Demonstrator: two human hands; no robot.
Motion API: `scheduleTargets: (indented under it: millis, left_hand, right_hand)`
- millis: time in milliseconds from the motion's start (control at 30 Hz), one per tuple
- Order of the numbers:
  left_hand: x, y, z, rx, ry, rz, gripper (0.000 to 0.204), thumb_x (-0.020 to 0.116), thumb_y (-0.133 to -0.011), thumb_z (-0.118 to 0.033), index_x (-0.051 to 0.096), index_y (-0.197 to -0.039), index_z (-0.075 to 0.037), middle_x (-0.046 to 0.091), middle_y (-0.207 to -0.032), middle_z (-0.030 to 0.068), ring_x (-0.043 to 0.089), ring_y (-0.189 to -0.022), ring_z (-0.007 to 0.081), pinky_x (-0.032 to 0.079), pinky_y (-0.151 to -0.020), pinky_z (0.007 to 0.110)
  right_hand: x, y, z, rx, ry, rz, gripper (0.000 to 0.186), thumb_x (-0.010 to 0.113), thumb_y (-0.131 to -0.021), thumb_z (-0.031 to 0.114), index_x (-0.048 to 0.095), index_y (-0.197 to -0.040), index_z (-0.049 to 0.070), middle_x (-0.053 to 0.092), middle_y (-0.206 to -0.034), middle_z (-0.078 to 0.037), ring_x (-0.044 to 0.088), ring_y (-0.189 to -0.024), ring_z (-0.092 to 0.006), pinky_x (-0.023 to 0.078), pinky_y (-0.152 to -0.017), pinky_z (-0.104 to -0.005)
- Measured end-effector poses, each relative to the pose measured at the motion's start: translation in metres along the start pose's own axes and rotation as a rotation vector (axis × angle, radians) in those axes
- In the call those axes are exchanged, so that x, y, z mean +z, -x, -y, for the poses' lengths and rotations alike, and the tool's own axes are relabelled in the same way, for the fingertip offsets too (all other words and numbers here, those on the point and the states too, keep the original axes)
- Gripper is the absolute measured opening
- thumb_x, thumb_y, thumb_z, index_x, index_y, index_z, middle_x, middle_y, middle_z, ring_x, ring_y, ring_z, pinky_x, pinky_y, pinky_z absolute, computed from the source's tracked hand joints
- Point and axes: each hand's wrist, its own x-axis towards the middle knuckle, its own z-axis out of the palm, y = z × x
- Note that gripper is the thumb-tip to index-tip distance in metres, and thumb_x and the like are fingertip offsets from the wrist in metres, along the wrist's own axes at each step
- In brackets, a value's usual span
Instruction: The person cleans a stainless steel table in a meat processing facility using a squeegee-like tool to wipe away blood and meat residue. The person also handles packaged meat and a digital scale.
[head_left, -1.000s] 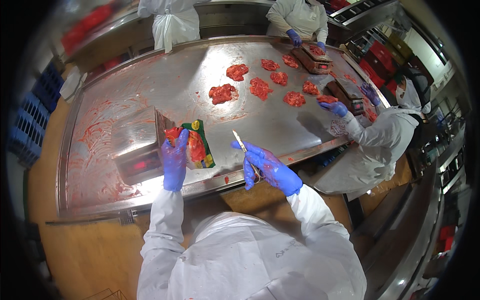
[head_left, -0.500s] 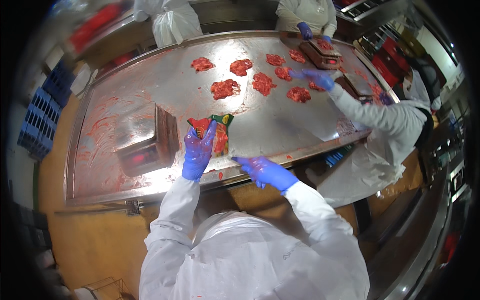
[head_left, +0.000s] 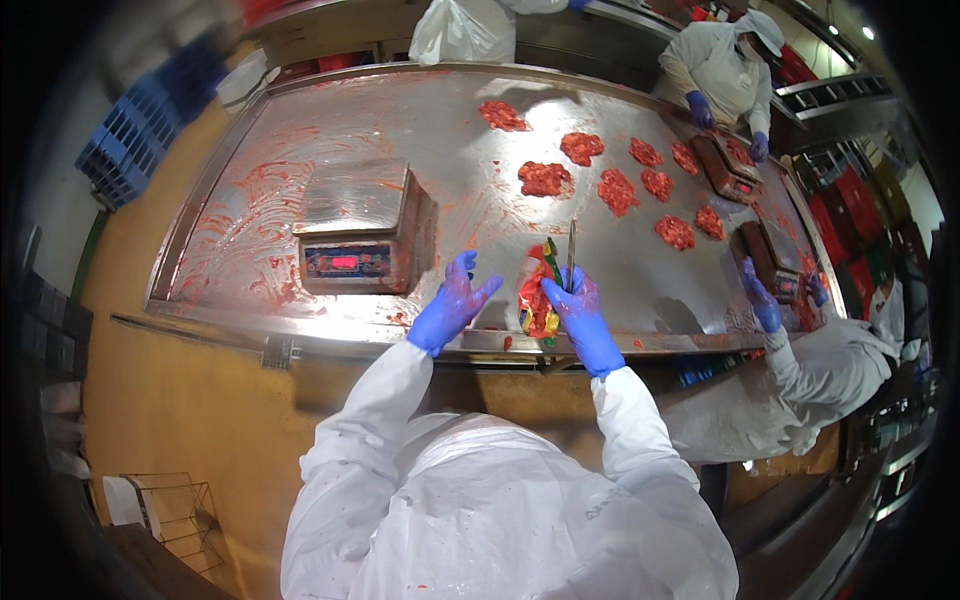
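My left hand (head_left: 452,312), in a blue glove, is raised with fingers apart and nothing in it, just right of a steel scale (head_left: 350,200) with a red display. My right hand (head_left: 583,318), also gloved, grips a red, green and yellow bag (head_left: 533,298) of raw meat at its side, together with a slim knife (head_left: 572,240) pointing away from me. Both hands are over the near edge of the wide steel table (head_left: 230,240). Several flattened piles of red meat (head_left: 543,178) lie on the table beyond my hands.
A co-worker (head_left: 820,385) at the right works at a second scale (head_left: 768,255). Another person (head_left: 715,65) stands by a third scale (head_left: 728,175), and one more person (head_left: 460,30) is across the table. Blue crates (head_left: 130,130) stand at left, a wire rack (head_left: 175,510) at lower left.
My left hand has let go of the bag, which is now in my right hand with the knife. The view has turned. The right co-worker's hand reached toward the piles, then drew back.
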Motion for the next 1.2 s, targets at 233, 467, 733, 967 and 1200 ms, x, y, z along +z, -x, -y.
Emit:
scheduleTargets:
  millis: [233, 467, 733, 967, 1200]
  left_hand:
    - [-0.049, 0.019, -0.02, 0.085, -0.019, 0.11, 0.014, 0.061, -0.076, -0.007, 0.047, -0.074, -0.003, 0.041, -0.064, -0.0002, 0.037, -0.064, 0.0082, 0.038, -0.056, 0.027]
    - [-0.122, -0.033, -0.032, 0.133, 0.038, -0.093, 0.021, 0.057, -0.075, -0.002, 0.039, -0.067, -0.007, 0.035, -0.062, -0.0032, 0.032, -0.06, 0.0065, 0.031, -0.05, 0.025]
    - [-0.237, -0.101, -0.056, 1.001, -0.697, -0.542, 0.016, 0.058, -0.072, 0.004, 0.049, -0.08, -0.006, 0.048, -0.07, 0.0111, 0.052, -0.062, 0.0271, 0.044, -0.055, 0.036]
    - [-0.257, -0.074, 0.021, 0.739, -0.731, -0.321, 0.034, 0.069, -0.075, -0.01, 0.053, -0.105, -0.009, 0.056, -0.099, 0.017, 0.057, -0.094, 0.0356, 0.048, -0.08, 0.044]
    - [-0.311, -0.12, 0.021, 0.416, -0.683, -0.368, 0.021, 0.066, -0.082, -0.017, 0.06, -0.096, -0.003, 0.062, -0.092, 0.0172, 0.06, -0.088, 0.0346, 0.048, -0.076, 0.041]
  right_hand:
    - [0.059, 0.012, 0.006, -0.098, 0.26, 0.26, 0.012, 0.062, -0.083, 0.012, 0.057, -0.088, 0.002, 0.053, -0.068, 0.001, 0.043, -0.065, -0.006, 0.042, -0.059, -0.0268]
    - [0.079, -0.034, -0.01, 0.296, -0.279, 0.288, 0.011, 0.058, -0.087, 0.011, 0.047, -0.087, 0.008, 0.051, -0.067, -0.003, 0.056, -0.055, -0.0128, 0.046, -0.052, -0.0261]
    - [0.116, -0.057, 0.01, 0.321, -0.325, 0.28, 0.03, 0.052, -0.094, 0.033, 0.051, -0.111, 0.008, 0.064, -0.105, -0.012, 0.056, -0.056, -0.011, 0.04, -0.049, -0.0228]
    - [0.145, -0.057, -0.011, 0.391, -0.298, 0.279, 0.034, 0.047, -0.096, 0.03, 0.051, -0.119, 0.004, 0.064, -0.105, -0.015, 0.057, -0.059, -0.0143, 0.047, -0.053, -0.0276]
    - [0.189, -0.073, 0.008, 0.306, -0.323, 0.379, 0.042, 0.044, -0.096, 0.036, 0.049, -0.122, 0.003, 0.065, -0.1, -0.015, 0.058, -0.058, -0.0159, 0.047, -0.054, -0.028]
